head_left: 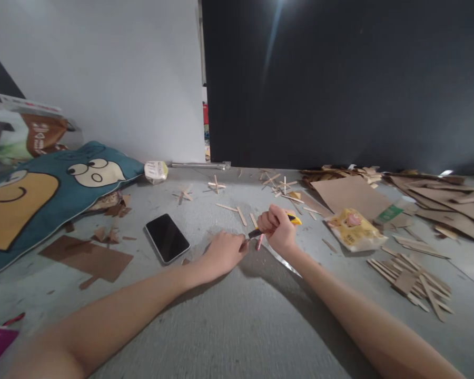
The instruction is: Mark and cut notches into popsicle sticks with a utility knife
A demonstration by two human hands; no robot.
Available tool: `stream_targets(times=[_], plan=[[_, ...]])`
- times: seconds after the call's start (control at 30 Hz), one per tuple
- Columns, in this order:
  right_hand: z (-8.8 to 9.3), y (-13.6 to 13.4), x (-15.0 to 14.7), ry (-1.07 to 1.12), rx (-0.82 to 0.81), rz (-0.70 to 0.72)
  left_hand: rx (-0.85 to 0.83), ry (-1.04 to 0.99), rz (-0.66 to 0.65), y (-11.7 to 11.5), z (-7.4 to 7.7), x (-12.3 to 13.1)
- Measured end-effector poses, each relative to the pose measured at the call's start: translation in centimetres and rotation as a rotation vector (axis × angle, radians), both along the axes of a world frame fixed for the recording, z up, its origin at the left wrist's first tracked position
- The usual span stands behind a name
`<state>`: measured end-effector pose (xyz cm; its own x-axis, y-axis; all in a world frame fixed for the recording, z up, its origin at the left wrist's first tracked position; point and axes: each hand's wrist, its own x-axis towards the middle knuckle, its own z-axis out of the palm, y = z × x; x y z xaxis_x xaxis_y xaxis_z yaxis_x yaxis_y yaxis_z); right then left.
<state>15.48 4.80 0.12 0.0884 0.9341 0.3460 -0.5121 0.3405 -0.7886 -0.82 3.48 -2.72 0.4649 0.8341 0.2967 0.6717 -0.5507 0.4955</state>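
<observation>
My right hand (278, 230) is closed in a fist around a yellow-and-black utility knife (255, 233), whose front end points down and left towards my other hand. My left hand (225, 251) rests low on the grey surface, fingers pressed together at the knife's tip. Whatever they pinch is too small or hidden to make out. Beneath the right hand lie a small red-and-white strip (259, 242) and a shiny metallic strip (282, 260), partly covered by the forearm. Just beyond the hands are loose wooden craft sticks (242, 216).
A phone (168, 238) and cut cardboard (86, 257) lie left, near a blue cartoon cushion (98, 173). Crossed sticks (216, 185) sit farther back. Rightward are a yellow packet (355, 230), a plastic bottle (395, 210), a stick pile (413, 284) and cardboard sheets (351, 193). Dark panel (339, 84) behind.
</observation>
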Motion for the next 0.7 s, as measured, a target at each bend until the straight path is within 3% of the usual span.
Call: stream_targets(times=[0.3,0.47,0.7], plan=[[0.5,-0.7,-0.8,-0.075,0.054,0.0,-0.01,-0.137,-0.074,0.2,0.3,0.1],[0.3,0.1,-0.7,-0.103,0.0,0.18,-0.016,0.008,-0.042,0.3,0.4,0.0],[-0.8,1.2,-1.2,0.017,-0.054,0.159,-0.078,0.312,0.01,-0.4,2.3,0.2]])
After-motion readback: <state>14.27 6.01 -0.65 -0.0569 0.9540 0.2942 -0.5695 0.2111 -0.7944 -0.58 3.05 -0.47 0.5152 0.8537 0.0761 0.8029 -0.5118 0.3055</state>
